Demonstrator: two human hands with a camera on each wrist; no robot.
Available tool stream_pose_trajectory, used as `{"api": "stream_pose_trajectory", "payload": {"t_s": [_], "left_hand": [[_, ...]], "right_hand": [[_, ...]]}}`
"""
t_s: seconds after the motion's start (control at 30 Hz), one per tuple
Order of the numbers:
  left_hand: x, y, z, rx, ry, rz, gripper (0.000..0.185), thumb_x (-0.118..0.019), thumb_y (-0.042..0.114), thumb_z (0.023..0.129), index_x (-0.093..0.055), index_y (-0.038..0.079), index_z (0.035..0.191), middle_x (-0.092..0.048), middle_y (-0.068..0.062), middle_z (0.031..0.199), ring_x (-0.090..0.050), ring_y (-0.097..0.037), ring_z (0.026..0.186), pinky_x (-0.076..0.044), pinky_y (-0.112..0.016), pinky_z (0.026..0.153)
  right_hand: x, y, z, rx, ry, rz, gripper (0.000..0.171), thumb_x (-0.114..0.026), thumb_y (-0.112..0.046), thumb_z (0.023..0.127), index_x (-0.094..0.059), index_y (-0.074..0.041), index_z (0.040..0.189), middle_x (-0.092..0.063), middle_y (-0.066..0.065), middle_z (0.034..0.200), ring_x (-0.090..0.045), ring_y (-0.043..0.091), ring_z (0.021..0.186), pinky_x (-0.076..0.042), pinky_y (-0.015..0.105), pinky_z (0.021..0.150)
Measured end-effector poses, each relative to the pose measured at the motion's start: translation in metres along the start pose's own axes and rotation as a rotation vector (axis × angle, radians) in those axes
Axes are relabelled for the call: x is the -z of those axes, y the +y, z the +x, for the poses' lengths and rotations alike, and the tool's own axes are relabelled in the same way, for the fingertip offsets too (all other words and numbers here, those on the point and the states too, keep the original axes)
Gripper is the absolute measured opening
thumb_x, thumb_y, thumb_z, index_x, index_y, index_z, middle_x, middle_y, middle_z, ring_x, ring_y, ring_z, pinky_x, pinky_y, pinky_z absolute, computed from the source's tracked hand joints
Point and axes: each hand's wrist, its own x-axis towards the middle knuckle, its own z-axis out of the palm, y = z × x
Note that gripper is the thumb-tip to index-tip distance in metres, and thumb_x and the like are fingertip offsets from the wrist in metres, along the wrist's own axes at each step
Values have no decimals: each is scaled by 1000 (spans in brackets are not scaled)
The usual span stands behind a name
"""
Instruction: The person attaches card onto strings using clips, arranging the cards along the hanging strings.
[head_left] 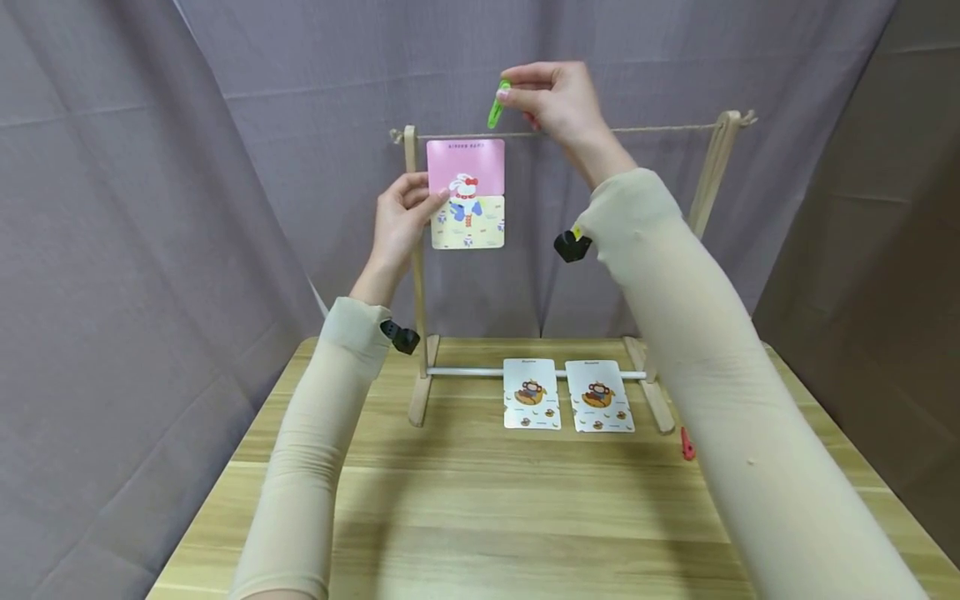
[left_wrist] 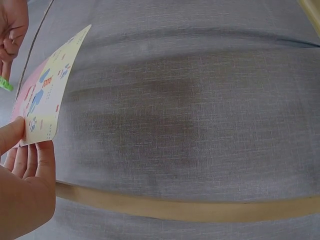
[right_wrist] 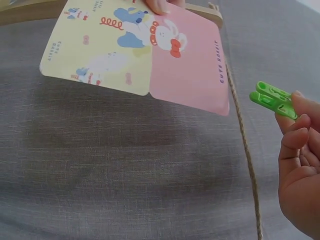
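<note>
Green plastic clothespin (head_left: 497, 103) pinched in right hand (head_left: 558, 104) grip, thumb and fingertips closed on its rear end, jaw end pointing down-left toward the twine line (head_left: 660, 128). Peg sits just above the string, long axis near vertical, slightly tilted. Just below and left of it: pink-and-yellow rectangular cartoon rabbit card (head_left: 466, 193), top edge held up against the string near the left post. Card's long axis vertical, pink half up. Left hand (head_left: 401, 218) grip pinches the card's left edge around mid-height, thumb on front, fingers behind. Right hand is the nearer one to the card's top edge; the peg is off its upper right corner, close but not touching. In the right wrist view the peg (right_wrist: 272, 99) is on the far side of the string from the card. Wooden rack (head_left: 417, 275) stands on light wood table (head_left: 480, 517). Two monkey picture cards (head_left: 567, 395) lie flat between the rack's feet. Small red clip (head_left: 686, 444) by the right foot. Grey cloth backdrop (head_left: 150, 167) behind.
</note>
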Motion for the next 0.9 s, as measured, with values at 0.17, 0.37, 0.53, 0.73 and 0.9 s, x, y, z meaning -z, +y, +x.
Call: {"api": "stream_pose_trajectory", "payload": {"t_s": [0.17, 0.37, 0.53, 0.73, 0.9], "left_hand": [[-1, 1, 0, 11, 2, -2, 29, -73, 14, 94, -64, 7, 120, -73, -11, 105, -68, -21, 90, -55, -28, 76], [-2, 2, -2, 20, 10, -2, 29, -73, 13, 94, -64, 6, 121, -73, -10, 104, -68, -19, 89, -54, -28, 75], [-6, 1, -2, 17, 0, -8, 29, -73, 14, 94, -64, 6, 121, -73, -10, 106, -68, -20, 91, -55, -29, 77], [-9, 1, -4, 6, -16, -22, 29, -72, 14, 95, -63, 6, 121, -73, -12, 106, -69, -22, 92, -56, -30, 79], [-11, 1, -4, 7, -8, -19, 29, -73, 13, 94, -64, 6, 121, -73, -11, 105, -68, -21, 91, -56, -29, 78]], "right_hand": [[-8, 3, 3, 12, -24, -57, 35, -77, -11, 90, -71, -3, 123, -69, -2, 91, -47, 10, 61, -39, 18, 53], [-14, 4, 4, 1, -43, -105, 36, -76, -12, 91, -70, -4, 126, -68, -2, 90, -48, 9, 61, -40, 19, 55], [-15, 4, 3, -12, -42, -134, 36, -76, -15, 92, -70, -6, 126, -69, -1, 95, -50, 10, 64, -42, 19, 56], [-16, 4, 1, -38, -45, -164, 36, -75, -16, 93, -69, -9, 128, -70, 0, 102, -52, 11, 68, -43, 17, 58], [-17, 6, 2, -39, -55, -176, 37, -73, -17, 94, -68, -9, 129, -69, 0, 102, -51, 10, 69, -43, 18, 59]]}}
